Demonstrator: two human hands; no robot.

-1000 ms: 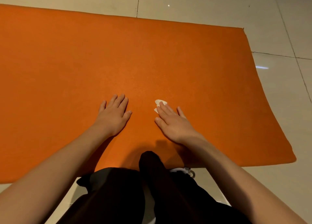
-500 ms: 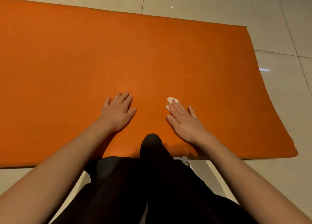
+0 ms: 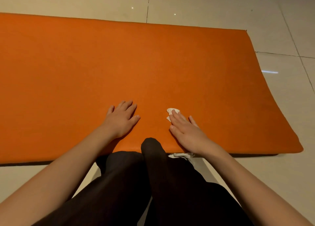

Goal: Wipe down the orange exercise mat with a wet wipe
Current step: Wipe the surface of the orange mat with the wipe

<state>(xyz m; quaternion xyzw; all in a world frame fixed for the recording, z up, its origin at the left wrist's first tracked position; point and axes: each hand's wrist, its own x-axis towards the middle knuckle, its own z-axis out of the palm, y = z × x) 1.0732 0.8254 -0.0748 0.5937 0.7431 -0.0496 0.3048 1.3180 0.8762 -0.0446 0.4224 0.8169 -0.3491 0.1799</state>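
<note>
With straight fingers the right hand point(image 3: 189, 132) pressed the wet wipe point(image 3: 171, 110) near the orange exercise mat point(image 3: 153, 64)'s near edge, most mat lying farther; the left hand point(image 3: 121, 118) rested flat.

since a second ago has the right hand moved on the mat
Yes, slightly: the right hand and wet wipe slid rightward along the orange mat, toward its far right corner and away from the resting left hand.

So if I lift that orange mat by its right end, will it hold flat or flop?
Probably flop: the orange mat looks thin and its near right corner seems curled. Likely light too. It may slide on the glossy tile floor when pushed.
</note>
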